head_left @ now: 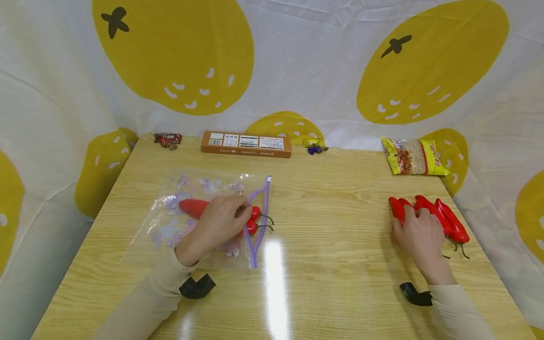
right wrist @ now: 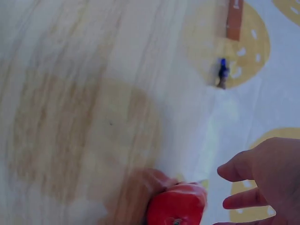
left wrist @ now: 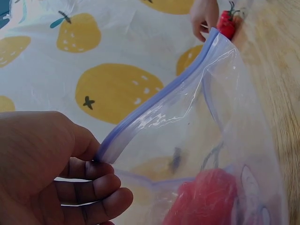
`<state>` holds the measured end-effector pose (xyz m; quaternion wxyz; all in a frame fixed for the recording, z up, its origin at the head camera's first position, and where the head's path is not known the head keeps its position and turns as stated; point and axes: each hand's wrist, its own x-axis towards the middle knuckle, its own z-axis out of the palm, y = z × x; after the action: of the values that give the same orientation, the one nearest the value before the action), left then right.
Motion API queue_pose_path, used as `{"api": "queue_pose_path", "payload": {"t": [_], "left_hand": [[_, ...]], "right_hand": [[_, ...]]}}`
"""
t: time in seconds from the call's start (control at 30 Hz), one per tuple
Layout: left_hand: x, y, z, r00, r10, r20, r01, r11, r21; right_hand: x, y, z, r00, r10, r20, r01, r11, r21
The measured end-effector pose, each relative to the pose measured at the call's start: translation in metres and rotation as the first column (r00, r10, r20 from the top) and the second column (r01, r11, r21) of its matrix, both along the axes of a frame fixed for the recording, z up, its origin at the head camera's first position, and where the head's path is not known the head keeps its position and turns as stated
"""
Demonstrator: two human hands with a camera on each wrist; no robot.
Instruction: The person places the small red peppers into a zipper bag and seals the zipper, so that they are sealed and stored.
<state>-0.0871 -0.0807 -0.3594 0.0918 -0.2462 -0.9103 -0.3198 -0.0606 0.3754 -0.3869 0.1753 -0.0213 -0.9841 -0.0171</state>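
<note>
A clear zip bag (head_left: pixel 257 252) with a purple seal lies on the table's left side, its mouth gaping toward the right. Red chili peppers (head_left: pixel 193 207) are inside, their green stems pointing at the mouth. My left hand (head_left: pixel 223 219) pinches the upper layer of the bag at the seal (left wrist: pixel 157 101) between thumb and fingers. At the table's right, several more red chili peppers (head_left: pixel 452 219) lie side by side. My right hand (head_left: pixel 420 236) is over the left ones, thumb and fingers spread apart in the right wrist view; whether it touches them is hard to tell.
Along the back edge are a red candy packet (head_left: pixel 167 138), a brown box (head_left: pixel 245 144), small wrapped candies (head_left: pixel 314 148) and a yellow snack bag (head_left: pixel 414 157). A white cloth (head_left: pixel 306 71) with yellow fruit prints hangs behind the wooden table (head_left: pixel 331 236).
</note>
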Motion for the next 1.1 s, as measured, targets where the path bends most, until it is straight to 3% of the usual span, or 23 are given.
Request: {"api": "queue_pose_path", "payload": {"t": [0.17,0.4,0.67,0.87,1.0,1.1], "left_hand": [[0.000,0.000,0.000,1.000,0.004,0.010,-0.004,1.000,-0.003],[0.000,-0.001,0.000,1.000,0.003,0.003,-0.003,1.000,-0.002],[0.000,-0.001,-0.001,1.000,0.003,-0.006,-0.003,1.000,0.004],[-0.001,-0.001,0.000,1.000,0.003,-0.008,-0.003,1.000,0.002],[-0.001,-0.001,0.000,1.000,0.001,-0.007,-0.001,1.000,0.002],[-0.001,-0.001,0.000,1.000,0.001,0.001,-0.001,1.000,-0.003]], "right_hand": [[0.002,0.001,-0.007,1.000,-0.009,0.005,0.009,1.000,0.000],[0.003,0.003,-0.012,0.995,-0.033,0.093,0.035,0.999,-0.019],[0.001,0.001,-0.008,0.983,-0.065,0.174,0.074,0.996,-0.046],[0.001,-0.018,0.004,0.979,-0.037,0.200,0.069,0.986,-0.155],[-0.001,-0.045,0.017,0.981,0.107,0.163,-0.051,0.949,-0.312],[-0.003,-0.067,0.024,0.961,0.231,0.154,-0.135,0.873,-0.468]]}}
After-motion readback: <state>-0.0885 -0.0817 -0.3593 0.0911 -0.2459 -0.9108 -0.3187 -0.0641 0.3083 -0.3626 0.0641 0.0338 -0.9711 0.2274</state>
